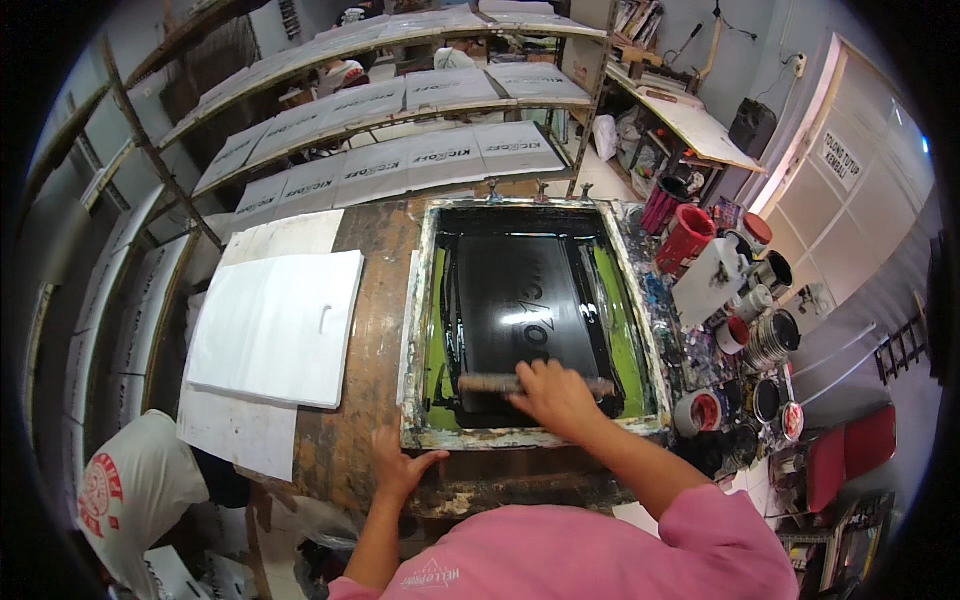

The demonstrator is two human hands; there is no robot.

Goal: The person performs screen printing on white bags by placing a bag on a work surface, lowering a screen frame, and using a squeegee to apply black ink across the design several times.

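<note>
A tiered rack (128, 105) spans the far side, its shelves lined with white printed sheets (372, 170) that carry bold black lettering in a row. The bench (376, 265) stands in front, a strip of its brown wood running between the two things on it. On its right part lies the screen frame (530, 437), coated with black ink and green along its sides; large reversed lettering shows through the ink. Its near rim leaves a band of bench before the person's pink shirt (590, 550), which bears small pale print. To the left sits a stack of white sheets (275, 325), edges slightly uneven. Cans crowd the frame's right edge, a red can (687, 237) among them. Across the frame's near end lies the squeegee (488, 383), the right hand (553, 397) closed on its handle. The left hand (398, 468), apart from it, spreads its thumb at the frame's near left corner; contact is unclear.
</note>
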